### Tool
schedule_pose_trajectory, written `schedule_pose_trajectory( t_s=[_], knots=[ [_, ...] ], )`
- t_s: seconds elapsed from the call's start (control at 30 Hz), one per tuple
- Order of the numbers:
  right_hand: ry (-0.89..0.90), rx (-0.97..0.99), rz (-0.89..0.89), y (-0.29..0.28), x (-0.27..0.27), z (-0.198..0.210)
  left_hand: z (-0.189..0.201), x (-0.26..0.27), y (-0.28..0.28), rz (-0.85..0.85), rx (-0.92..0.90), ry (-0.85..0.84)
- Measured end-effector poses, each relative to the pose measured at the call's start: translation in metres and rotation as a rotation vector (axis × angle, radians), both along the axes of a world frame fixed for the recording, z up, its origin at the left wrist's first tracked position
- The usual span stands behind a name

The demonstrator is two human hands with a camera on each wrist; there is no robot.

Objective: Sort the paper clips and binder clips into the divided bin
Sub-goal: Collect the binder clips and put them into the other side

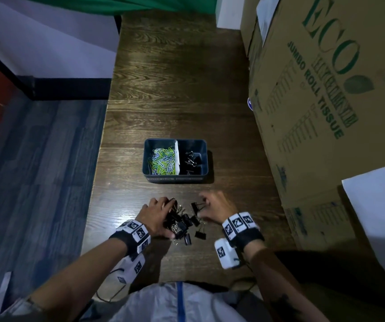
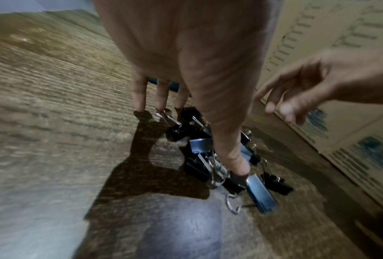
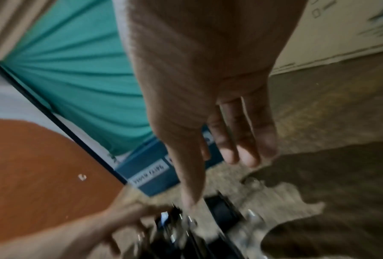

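Observation:
A dark blue divided bin [image 1: 175, 140] stands mid-table; its labelled front wall [image 3: 150, 175] shows in the right wrist view. Coloured paper clips [image 1: 162, 160] fill its left compartment, and a few black binder clips [image 1: 191, 159] lie in the right one. A pile of black binder clips [image 1: 184, 223] [image 2: 199, 150] [image 3: 219, 210] lies on the table in front of the bin. My left hand [image 1: 161, 212] [image 2: 197, 136] reaches over the pile's left side, straight fingers at its far edge and thumb on its near clips. My right hand [image 1: 210, 203] [image 2: 296, 92] [image 3: 225, 154] hovers just right of the pile, fingers relaxed, holding nothing.
Tall cardboard boxes [image 1: 314, 101] line the table's right side, close to my right hand. The table's left edge [image 1: 98, 182] drops to a grey floor. A white sheet [image 1: 377, 205] lies on the near box. Bare wooden tabletop stretches beyond the bin.

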State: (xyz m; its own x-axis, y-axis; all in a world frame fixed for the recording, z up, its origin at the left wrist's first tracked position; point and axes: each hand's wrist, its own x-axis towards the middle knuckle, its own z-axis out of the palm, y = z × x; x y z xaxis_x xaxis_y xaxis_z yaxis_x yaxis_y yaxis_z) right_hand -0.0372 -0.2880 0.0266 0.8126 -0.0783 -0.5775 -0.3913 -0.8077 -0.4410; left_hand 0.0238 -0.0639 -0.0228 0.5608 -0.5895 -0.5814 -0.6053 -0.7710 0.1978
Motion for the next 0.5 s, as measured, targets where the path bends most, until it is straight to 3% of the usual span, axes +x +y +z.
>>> schedule_pose_trajectory(
  t_s=[0.07,0.13,0.27,0.5],
  knots=[
    [0.217,-0.033,0.074,0.003,-0.014,-0.019,-0.002,-0.006,-0.003,-0.031,0.038,-0.018],
    [0.298,-0.087,0.134,0.008,-0.023,-0.031,-0.003,-0.009,-0.008,-0.056,0.070,-0.030],
    [0.145,-0.196,0.224,0.021,-0.025,-0.046,-0.006,-0.010,-0.018,-0.082,0.053,-0.029],
    [-0.014,-0.143,0.138,0.038,-0.013,-0.053,-0.004,-0.010,-0.032,-0.008,-0.019,0.018]
  ],
)
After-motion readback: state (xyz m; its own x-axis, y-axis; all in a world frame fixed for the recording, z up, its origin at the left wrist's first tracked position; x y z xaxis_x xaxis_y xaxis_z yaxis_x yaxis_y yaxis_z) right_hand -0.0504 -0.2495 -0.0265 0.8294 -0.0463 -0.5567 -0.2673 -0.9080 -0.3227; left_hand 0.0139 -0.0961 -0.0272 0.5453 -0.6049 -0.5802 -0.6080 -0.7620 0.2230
